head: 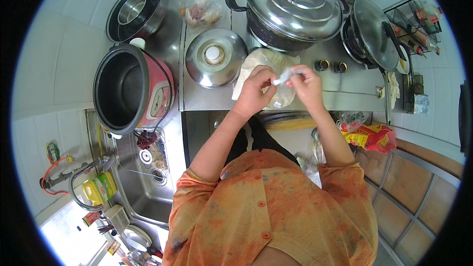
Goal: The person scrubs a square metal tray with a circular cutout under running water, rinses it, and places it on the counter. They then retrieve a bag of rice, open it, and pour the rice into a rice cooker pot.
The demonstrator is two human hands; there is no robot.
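Note:
A clear plastic bag is between my two hands near the counter's front edge, its top twisted into a narrow neck. My left hand pinches one end of this neck. On the other side my right hand grips the neck with curled fingers. Something pale shows inside the bag, too unclear to name. Behind and under it lies a cream-coloured cloth or sack. A round steel lid with a white knob rests on the counter to the left of my hands.
A large lidded steel pot stands behind my hands, and a lidded pan is at the right. Two stove knobs face me. Leftward are a pink rice cooker, nested pots, bagged food and a steel sink.

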